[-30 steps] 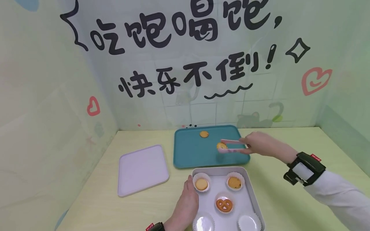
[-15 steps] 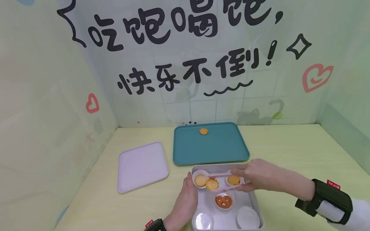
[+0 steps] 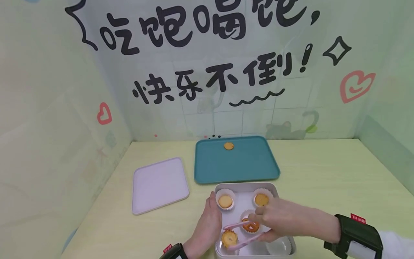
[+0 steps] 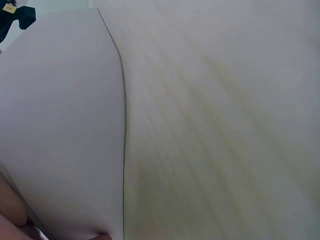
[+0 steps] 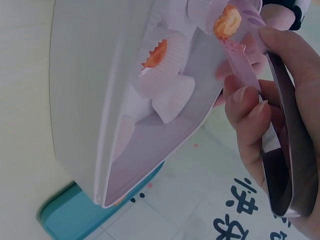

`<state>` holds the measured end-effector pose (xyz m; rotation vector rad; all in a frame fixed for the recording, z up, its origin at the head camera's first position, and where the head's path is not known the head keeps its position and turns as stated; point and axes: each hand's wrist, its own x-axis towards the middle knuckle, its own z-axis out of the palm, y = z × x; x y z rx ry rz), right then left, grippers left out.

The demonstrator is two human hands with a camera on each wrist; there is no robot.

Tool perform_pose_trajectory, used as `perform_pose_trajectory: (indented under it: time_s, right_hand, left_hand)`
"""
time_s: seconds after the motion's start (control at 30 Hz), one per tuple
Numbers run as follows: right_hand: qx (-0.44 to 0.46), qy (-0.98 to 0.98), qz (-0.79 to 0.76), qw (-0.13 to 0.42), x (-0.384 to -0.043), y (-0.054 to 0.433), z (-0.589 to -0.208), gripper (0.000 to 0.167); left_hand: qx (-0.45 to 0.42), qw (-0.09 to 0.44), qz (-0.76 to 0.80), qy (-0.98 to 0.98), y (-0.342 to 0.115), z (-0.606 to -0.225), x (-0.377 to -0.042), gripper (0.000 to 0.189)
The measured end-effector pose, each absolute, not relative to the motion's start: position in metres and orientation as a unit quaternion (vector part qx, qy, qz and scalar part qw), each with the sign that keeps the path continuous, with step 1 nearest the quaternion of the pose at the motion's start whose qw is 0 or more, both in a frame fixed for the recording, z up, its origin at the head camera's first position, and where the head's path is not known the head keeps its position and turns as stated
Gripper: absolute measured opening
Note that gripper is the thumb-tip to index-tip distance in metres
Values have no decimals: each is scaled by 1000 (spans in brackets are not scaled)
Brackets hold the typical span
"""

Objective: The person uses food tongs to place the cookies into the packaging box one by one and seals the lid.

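My right hand (image 3: 275, 219) grips a pair of pink-tipped tongs (image 3: 240, 244) with a metal spring body. A ridged round cookie (image 3: 229, 238) sits between the tong tips, over the front-left paper cup of the pale baking tin (image 3: 231, 217). In the right wrist view the same cookie (image 5: 227, 22) shows at the tips. Straight fingers of my left hand (image 3: 208, 225) rest along the tin's left wall. Other cups hold a plain cookie (image 3: 225, 201), a speckled cookie (image 3: 261, 199) and a pretzel (image 3: 251, 226). The front-right cup (image 3: 279, 246) is partly behind the right hand.
Behind the tin lies a teal tray (image 3: 237, 165) with one cookie (image 3: 229, 145) near its far edge. A lilac tray (image 3: 160, 187) lies to the left on the wooden table (image 3: 323, 172). A printed wall (image 3: 207, 122) stands behind.
The right hand has brought the ridged cookie in the tongs from the teal tray, over the tin's back row, to its front-left cup. The left hand stays at the tin's side.
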<state>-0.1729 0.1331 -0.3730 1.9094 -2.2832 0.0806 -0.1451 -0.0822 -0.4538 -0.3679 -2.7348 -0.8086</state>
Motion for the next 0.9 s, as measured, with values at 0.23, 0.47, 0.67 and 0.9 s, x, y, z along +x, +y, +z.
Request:
perform_pose_trajectory:
  time_s: [0.23, 0.47, 0.67, 0.9]
  right_hand:
    - [637, -769, 29, 39, -171, 128, -377, 33]
    - [645, -761, 10, 68, -171, 126, -383, 31]
    - [632, -773, 4, 45, -172, 127, -385, 32]
    - [622, -782, 29, 35, -173, 134, -377, 34]
  left_hand:
    - [-129, 141, -265, -945, -82, -452, -146, 42]
    - [-153, 178, -200, -951, -82, -453, -146, 43]
    - [-163, 202, -189, -947, -82, -455, -147, 45]
    - [-162, 196, -191, -948, -82, -455, -146, 46]
